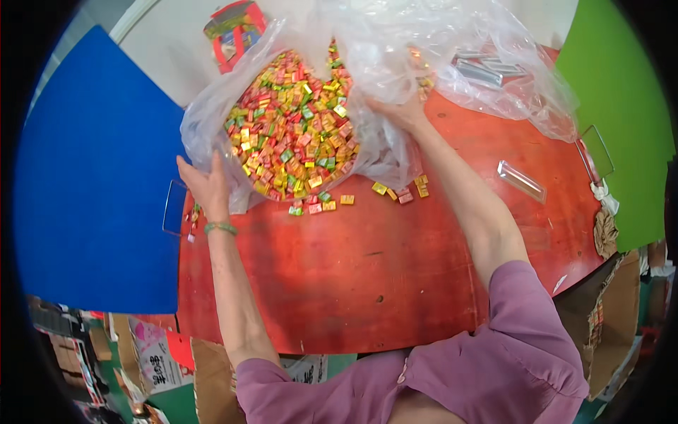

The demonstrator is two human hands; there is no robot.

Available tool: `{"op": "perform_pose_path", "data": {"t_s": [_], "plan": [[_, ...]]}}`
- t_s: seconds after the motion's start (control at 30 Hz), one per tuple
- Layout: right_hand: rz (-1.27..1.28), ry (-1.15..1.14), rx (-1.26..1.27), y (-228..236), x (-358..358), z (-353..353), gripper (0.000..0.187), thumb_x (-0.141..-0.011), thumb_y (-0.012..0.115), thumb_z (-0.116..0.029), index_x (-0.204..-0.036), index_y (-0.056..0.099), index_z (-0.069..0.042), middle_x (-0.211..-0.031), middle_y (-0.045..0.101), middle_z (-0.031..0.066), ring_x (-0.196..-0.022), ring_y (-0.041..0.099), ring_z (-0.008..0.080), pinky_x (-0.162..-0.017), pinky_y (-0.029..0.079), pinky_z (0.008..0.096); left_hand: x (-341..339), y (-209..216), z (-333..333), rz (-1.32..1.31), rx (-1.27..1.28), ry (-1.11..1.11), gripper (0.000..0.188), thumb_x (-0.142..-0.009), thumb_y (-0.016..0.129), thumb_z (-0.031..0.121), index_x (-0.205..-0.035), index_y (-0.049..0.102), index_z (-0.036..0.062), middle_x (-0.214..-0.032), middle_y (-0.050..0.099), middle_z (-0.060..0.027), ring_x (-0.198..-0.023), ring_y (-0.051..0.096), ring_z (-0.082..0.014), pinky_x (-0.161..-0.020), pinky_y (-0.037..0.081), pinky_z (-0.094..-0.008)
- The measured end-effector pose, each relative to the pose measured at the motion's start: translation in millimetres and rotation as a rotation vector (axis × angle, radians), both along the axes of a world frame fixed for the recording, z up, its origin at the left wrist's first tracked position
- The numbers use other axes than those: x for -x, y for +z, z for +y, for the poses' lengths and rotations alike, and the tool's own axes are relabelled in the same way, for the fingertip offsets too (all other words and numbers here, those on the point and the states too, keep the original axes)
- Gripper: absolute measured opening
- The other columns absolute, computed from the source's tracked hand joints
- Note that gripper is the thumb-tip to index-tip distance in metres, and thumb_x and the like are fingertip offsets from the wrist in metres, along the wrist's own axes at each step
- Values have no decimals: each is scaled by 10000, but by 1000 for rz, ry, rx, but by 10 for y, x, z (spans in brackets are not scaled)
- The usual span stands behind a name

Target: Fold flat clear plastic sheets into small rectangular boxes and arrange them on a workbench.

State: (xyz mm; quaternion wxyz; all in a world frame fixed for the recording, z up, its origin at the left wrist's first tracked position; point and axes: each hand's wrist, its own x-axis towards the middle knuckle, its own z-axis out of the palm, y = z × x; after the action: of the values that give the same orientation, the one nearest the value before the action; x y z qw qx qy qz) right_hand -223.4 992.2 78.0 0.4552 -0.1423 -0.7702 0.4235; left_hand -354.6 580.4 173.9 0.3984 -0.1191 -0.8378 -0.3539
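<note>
A large clear plastic bag (205,120) lies spread at the far side of the red table. Inside its wide mouth is a heap of small wrapped candies (293,131) in red, yellow, orange and green. My left hand (206,187), with a green bracelet at the wrist, is against the bag's left side, thumb and fingers apart. At the bag's right side, my right hand (401,113) touches the bunched plastic with its visible fingers spread. Plastic partly hides its other fingers. Several loose candies (328,205) lie on the table just in front of the bag.
The red table (374,283) has wire handles (173,208) at its sides. Clear plastic trays (480,71) show under more film at the far right; another clear tray (521,181) lies nearer. A red package (236,32) stands behind. Blue (99,177) and green (621,120) panels flank the table. Cardboard boxes (212,374) stand below.
</note>
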Motion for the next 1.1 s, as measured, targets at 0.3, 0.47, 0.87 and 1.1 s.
{"op": "perform_pose_path", "data": {"t_s": [0.3, 0.47, 0.87, 1.1], "plan": [[-223, -13, -20, 496, -925, -496, 663, -830, 687, -372, -1295, 487, 57, -1282, 534, 205, -1227, 480, 234, -1005, 390, 341, -1677, -140, 40, -211, 242, -471, 772, -803, 674, 166, -1414, 254, -50, -1374, 362, -322, -1314, 317, -456, -1116, 269, -453], [-430, -16, -146, 865, -1720, -853, 659, -814, 681, -406, -1275, 497, 28, -1309, 495, 248, -1250, 462, 334, -1039, 359, 396, -2234, -309, 14, -403, 302, -706, 761, -808, 683, 173, -1345, 263, -166, -1432, 187, -382, -1348, 242, -473, -1128, 247, -454], [-665, 88, -394, 383, -2988, -1884, 495, -850, 668, -192, -1285, 508, -18, -1350, 483, 204, -1268, 454, 322, -1060, 350, 386, -2573, -642, -195, -484, 487, -795, 639, -864, 630, 254, -1292, 377, -146, -1379, 328, -367, -1319, 302, -472, -1111, 278, -460], [-654, 192, -243, 613, -3730, -2254, 473, -835, 653, -78, -1281, 518, -2, -1383, 465, 180, -1301, 430, 294, -1063, 348, 364, -3064, -100, -910, -573, 293, -756, 312, -897, 574, 147, -1097, 547, -92, -1075, 593, -252, -1043, 555, -412, -880, 453, -448]]}}
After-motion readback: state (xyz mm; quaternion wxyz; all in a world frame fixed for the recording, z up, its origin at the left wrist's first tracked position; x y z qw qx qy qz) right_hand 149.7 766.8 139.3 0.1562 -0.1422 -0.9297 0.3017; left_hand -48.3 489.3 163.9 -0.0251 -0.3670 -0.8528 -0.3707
